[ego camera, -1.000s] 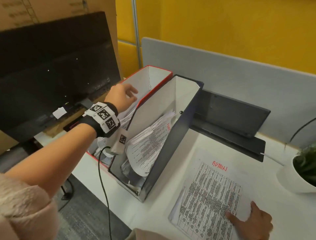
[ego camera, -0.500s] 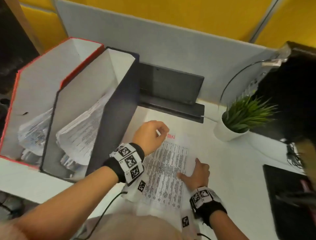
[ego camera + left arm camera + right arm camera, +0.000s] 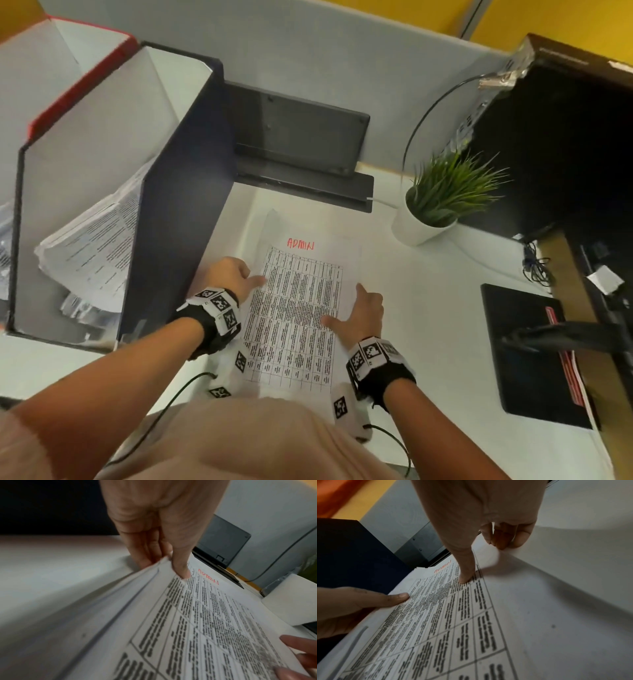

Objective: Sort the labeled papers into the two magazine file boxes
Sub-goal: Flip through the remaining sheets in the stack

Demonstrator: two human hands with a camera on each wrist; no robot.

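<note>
A printed sheet headed ADMIN in red tops a thin paper stack (image 3: 301, 308) on the white desk. My left hand (image 3: 233, 277) pinches the stack's left edge, thumb on top and fingers underneath, and that edge is lifted. My right hand (image 3: 356, 315) holds the right edge, with its thumb pressing on the print and its fingers curled at the margin. To the left stand a dark blue file box (image 3: 185, 205) and, beyond it, a red file box (image 3: 78, 85). Both contain curled papers (image 3: 92, 246).
A potted plant (image 3: 442, 198) stands right of the stack. A black device (image 3: 301, 137) leans on the grey partition behind it. At the right are a black pad (image 3: 527, 349), a dark cabinet (image 3: 565, 137) and loose cables (image 3: 537, 267).
My left hand left the red box and came down onto the stack's left edge. My right hand moved from the sheet's lower part to its right edge. The view swung towards the stack.
</note>
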